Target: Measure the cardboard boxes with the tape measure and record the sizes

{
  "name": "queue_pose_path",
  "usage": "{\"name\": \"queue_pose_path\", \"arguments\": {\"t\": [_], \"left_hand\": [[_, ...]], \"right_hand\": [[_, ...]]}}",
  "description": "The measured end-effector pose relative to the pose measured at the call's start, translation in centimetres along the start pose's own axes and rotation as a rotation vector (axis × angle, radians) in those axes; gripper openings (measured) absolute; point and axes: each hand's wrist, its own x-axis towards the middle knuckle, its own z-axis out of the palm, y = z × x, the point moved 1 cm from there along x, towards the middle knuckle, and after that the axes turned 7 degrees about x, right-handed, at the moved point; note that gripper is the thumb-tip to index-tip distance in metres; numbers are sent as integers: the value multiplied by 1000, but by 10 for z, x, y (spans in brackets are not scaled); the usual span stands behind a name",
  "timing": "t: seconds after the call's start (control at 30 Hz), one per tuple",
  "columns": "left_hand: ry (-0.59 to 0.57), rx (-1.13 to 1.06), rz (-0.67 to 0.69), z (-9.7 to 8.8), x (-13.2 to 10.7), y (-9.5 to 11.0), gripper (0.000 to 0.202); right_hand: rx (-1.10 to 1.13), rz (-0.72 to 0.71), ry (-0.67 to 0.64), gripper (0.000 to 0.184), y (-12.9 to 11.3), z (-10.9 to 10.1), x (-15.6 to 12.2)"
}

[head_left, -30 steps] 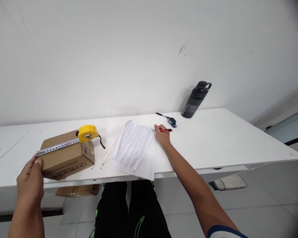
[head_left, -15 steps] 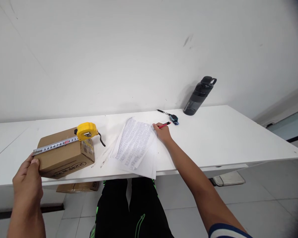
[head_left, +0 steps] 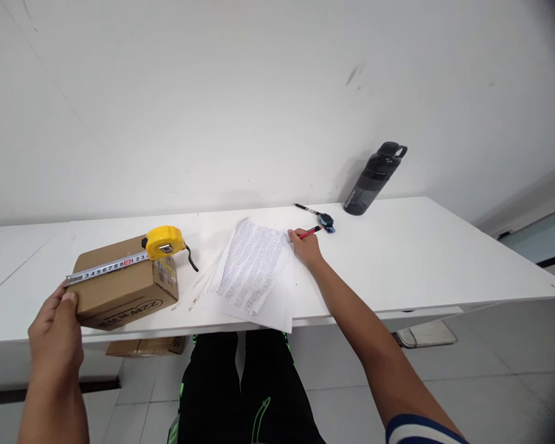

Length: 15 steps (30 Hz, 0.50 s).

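Lower left: your left grip [head_left: 55,327] pinches the left end of the cardboard box [head_left: 124,295] by the blade tip [head_left: 74,280]; slip there and the tape measure [head_left: 165,240] on top could slide. Center: loose papers [head_left: 253,268] overhang the table [head_left: 407,259] edge, could skid under your right grip [head_left: 307,248], which pinches the red pen [head_left: 309,232].

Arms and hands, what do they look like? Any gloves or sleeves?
The left hand and right hand are bare. The left arm is bare as far as it shows; the right arm has a short sleeve with dark blue and white bands.
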Motion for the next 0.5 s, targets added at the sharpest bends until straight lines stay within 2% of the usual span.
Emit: {"name": "queue_pose_path", "arguments": {"t": [0.2, 0.5], "left_hand": [[1, -21, -17, 0, -7, 11, 45], [4, -40, 3, 0, -3, 5, 45]], "right_hand": [[-9, -10, -19, 37, 0, -1, 1], [-45, -12, 2, 37, 2, -1, 2]]}}
